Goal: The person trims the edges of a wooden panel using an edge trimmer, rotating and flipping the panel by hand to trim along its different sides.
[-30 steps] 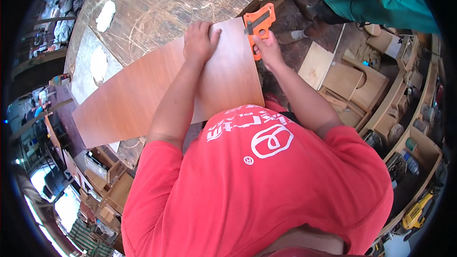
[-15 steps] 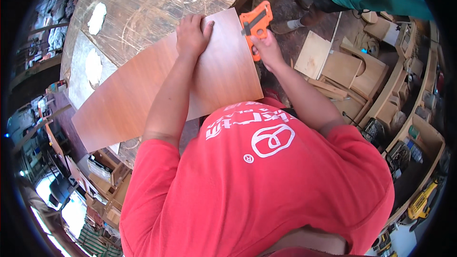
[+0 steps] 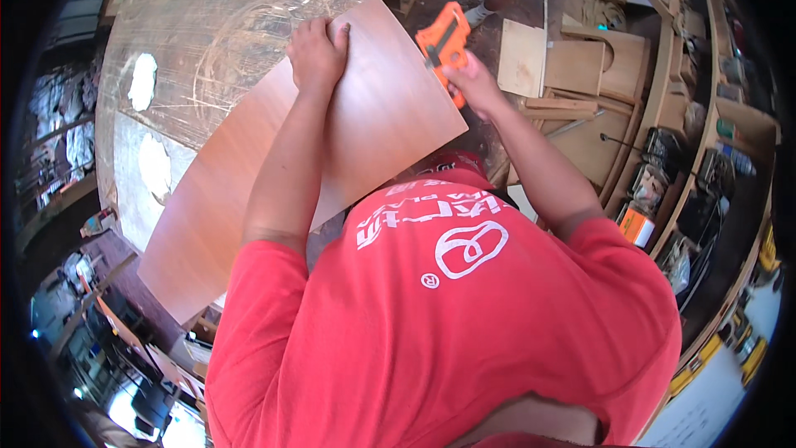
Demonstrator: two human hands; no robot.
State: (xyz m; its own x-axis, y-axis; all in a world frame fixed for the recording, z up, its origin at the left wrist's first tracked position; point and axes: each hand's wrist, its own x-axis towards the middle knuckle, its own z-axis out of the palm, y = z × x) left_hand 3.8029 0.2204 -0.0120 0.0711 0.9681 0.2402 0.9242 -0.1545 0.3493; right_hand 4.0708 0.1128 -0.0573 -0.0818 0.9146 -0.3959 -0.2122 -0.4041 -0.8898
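Note:
A wood-grain panel (image 3: 265, 149) with one curved side lies tilted across the bench in front of me and reaches close to my red shirt. My left hand (image 3: 317, 54) presses on its far edge, fingers bent over it and thumb on the face. In my right hand (image 3: 474, 81) is an orange edge trimmer (image 3: 444, 37), gripped from the side. The trimmer sits against the panel's short right edge. My right fingers are partly hidden behind the tool.
The worn, scratched bench (image 3: 240, 0) carries two white patches (image 3: 143, 81) at left. Loose board offcuts (image 3: 572, 66) lie on the floor at right, beside a long shelf (image 3: 663, 41) of tools. Another person's foot (image 3: 478, 15) shows beyond the trimmer.
The panel has turned anticlockwise in view, its left end lower and right end higher. Both hands stay on the same things. The other person has mostly left the top of the view.

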